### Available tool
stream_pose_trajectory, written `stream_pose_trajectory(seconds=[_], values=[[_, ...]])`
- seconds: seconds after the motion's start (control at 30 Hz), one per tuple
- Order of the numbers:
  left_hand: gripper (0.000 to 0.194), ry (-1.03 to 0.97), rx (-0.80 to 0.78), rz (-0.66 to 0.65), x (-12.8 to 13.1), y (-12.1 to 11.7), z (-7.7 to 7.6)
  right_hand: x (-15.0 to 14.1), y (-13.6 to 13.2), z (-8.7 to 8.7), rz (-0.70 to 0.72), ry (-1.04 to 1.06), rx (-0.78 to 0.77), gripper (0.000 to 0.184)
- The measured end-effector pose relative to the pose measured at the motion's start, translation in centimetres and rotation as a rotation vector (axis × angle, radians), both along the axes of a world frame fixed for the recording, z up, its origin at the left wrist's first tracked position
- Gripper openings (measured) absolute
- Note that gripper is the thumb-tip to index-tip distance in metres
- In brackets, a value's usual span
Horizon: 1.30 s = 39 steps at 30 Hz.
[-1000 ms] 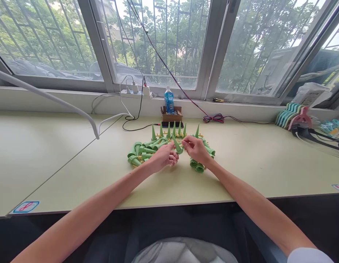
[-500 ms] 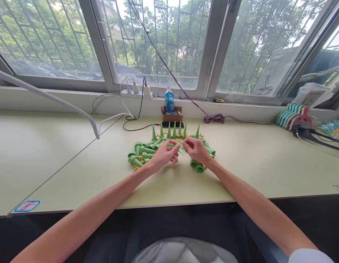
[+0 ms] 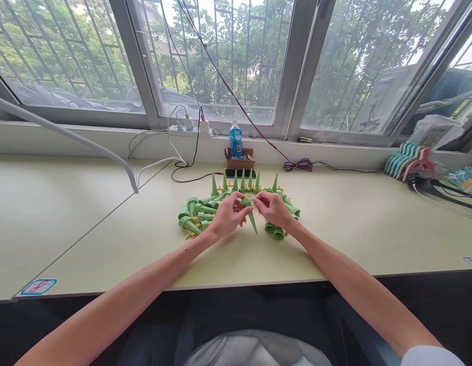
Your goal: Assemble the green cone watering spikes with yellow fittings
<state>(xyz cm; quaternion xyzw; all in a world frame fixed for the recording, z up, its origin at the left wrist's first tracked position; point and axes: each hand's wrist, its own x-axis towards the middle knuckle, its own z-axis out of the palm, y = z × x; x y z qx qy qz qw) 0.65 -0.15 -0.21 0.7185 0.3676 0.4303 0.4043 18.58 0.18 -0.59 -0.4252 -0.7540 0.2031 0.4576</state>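
My left hand (image 3: 228, 214) is closed around the capped end of a green plastic watering spike (image 3: 252, 221), which points down and slightly right, toward me. Close by on the right, my right hand (image 3: 273, 207) is pinched beside the spike's cap; what its fingertips hold is too small to make out. Green spikes with small yellow valve pieces lie heaped (image 3: 193, 222) to the left of my left hand. Behind both hands several spikes (image 3: 236, 181) stand upright in a row. More spikes lie under and beside my right wrist, two with open round ends (image 3: 278, 234) facing me.
A blue-labelled bottle (image 3: 236, 141) stands in a small cardboard box (image 3: 240, 163) behind the row, with a black phone (image 3: 245, 174) before it. Cables (image 3: 299, 164) run along the back. Hangers (image 3: 401, 161) and a black headset strap (image 3: 441, 190) lie at far right.
The spike in my left hand has been turned, so its cap now shows at the fingers and its point reaches farther down toward me. My right hand stays nearly in place.
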Motion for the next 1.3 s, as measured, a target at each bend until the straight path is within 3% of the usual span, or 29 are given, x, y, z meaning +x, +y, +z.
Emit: stream_pose_trajectory(seconds=[0.3, 0.63, 0.87, 1.1, 1.3], values=[[0.041, -0.031, -0.006, 0.016, 0.1, 0.0, 0.2, -0.2, 0.1, 0.2, -0.021, 0.014, 0.018, 0.031], [0.034, -0.319, -0.416, 0.007, 0.4, 0.1, 1.1, -0.2, 0.2, -0.1, -0.036, 0.089, 0.026, 0.031], [0.057, -0.202, -0.667, -0.062, 0.4, -0.6, 1.8, -0.2, -0.2, 0.1, 0.036, 0.133, 0.024, 0.031], [0.067, -0.144, -0.775, -0.078, 0.3, -0.6, 2.2, -0.2, -0.2, 0.0, 0.064, 0.142, 0.013, 0.03], [0.067, -0.176, -0.77, -0.133, 0.2, -0.4, 1.6, -0.1, -0.1, 0.0, 0.073, 0.134, -0.001, 0.031]])
